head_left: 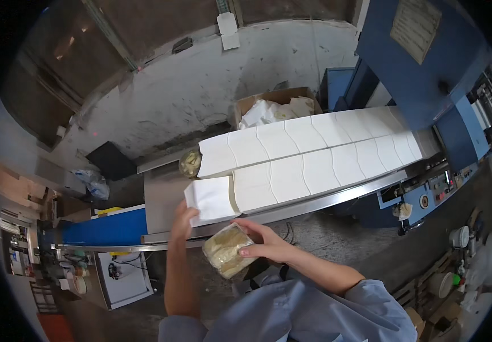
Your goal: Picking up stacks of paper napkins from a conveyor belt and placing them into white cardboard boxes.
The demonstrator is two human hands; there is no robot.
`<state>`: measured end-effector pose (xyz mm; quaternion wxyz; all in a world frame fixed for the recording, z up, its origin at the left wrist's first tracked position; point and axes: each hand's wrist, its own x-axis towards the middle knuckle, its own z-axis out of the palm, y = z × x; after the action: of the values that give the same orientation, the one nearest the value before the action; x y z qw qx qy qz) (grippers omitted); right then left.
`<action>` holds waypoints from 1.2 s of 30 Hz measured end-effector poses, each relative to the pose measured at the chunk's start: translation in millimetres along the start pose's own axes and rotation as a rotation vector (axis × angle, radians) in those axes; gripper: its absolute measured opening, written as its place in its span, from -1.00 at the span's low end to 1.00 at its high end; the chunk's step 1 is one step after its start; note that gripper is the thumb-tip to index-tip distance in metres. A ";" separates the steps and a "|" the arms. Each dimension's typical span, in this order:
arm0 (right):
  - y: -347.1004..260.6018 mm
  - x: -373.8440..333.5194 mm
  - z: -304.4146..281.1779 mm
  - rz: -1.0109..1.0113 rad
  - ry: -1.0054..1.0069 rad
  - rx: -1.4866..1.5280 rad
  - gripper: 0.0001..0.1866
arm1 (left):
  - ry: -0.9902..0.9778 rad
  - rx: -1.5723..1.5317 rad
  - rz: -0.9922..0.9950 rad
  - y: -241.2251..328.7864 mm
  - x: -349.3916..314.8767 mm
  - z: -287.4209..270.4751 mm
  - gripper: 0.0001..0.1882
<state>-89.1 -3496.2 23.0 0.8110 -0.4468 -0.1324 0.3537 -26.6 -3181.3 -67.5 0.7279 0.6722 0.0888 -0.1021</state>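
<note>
My left hand is at the left end of the near row, its thumb and fingers on the edge of a stack of white folded paper. That hand is slightly blurred, and its far fingers are partly hidden. This stack sits a little turned from the near row of white paper stacks. In front of the conveyor, my right hand grips a clear plastic-wrapped pack with pale yellowish contents I cannot make out. A similar clear pack stands at the left end of the far row of paper stacks.
A metal rail edges the conveyor's near side. The rows run right into a blue machine. Leftward lies a blue belt. Behind stands a cardboard box of crumpled white paper. Buckets stand at the right.
</note>
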 end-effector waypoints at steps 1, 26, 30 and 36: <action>2.1 10.2 7.6 0.023 0.006 0.018 -0.15 | -0.009 -0.109 -0.057 -9.9 0.2 -34.6 -0.35; -29.6 -68.7 -26.0 -0.013 0.276 0.039 -0.05 | -0.059 0.484 -0.020 78.7 -7.4 169.6 -0.19; -41.2 -115.4 -64.6 -0.026 0.270 0.037 -0.14 | 0.138 0.795 0.084 76.5 -5.1 212.2 -0.06; -46.1 -146.1 -97.5 -0.008 0.292 0.045 -0.12 | 0.166 0.878 0.117 82.3 -3.9 225.2 -0.18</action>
<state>-120.8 -3675.0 20.4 0.8328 -0.4747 -0.0066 0.2847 -10.1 -3399.4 30.7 0.3685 0.9272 0.0571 -0.0344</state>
